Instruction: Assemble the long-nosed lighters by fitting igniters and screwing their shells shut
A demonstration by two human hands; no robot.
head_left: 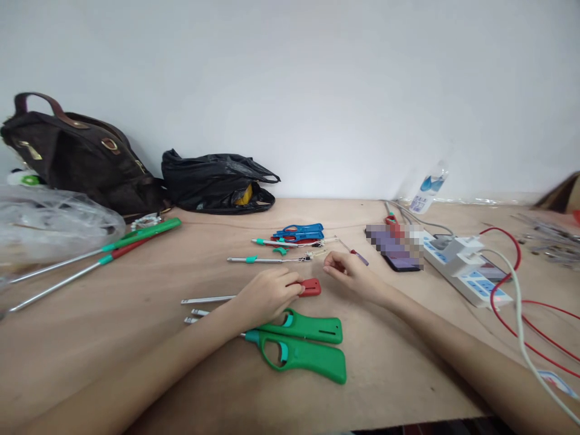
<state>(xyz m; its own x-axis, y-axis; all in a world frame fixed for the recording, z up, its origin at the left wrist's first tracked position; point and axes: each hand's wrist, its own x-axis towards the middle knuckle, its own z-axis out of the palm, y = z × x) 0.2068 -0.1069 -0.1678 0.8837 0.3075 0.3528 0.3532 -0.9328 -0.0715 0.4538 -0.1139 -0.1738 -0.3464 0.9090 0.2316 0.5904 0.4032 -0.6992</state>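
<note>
My left hand (273, 293) lies over a red long-nosed gas lighter (312, 287), its fingers closed on the handle; the metal tube points left. My right hand (351, 272) hovers to the right with curled fingers; anything inside them is hidden. Just beyond it lies a small screwdriver (361, 257) with a dark red handle. Nearer me are two green gas lighters (312, 360), partly under my left forearm. Past my hands lie a bare metal lighter tube (267, 260) with wires, a second tube (274, 242), a small teal trigger (280, 251) and blue lighter casings (301, 231).
At the left, assembled lighters (140, 232) lie beside a clear plastic bag (58, 223). A dark backpack (90, 157) and a black plastic bag (217, 181) stand by the wall. Rightward are a phone (394, 249), a power strip (471, 284) with cables, and a water bottle (428, 190).
</note>
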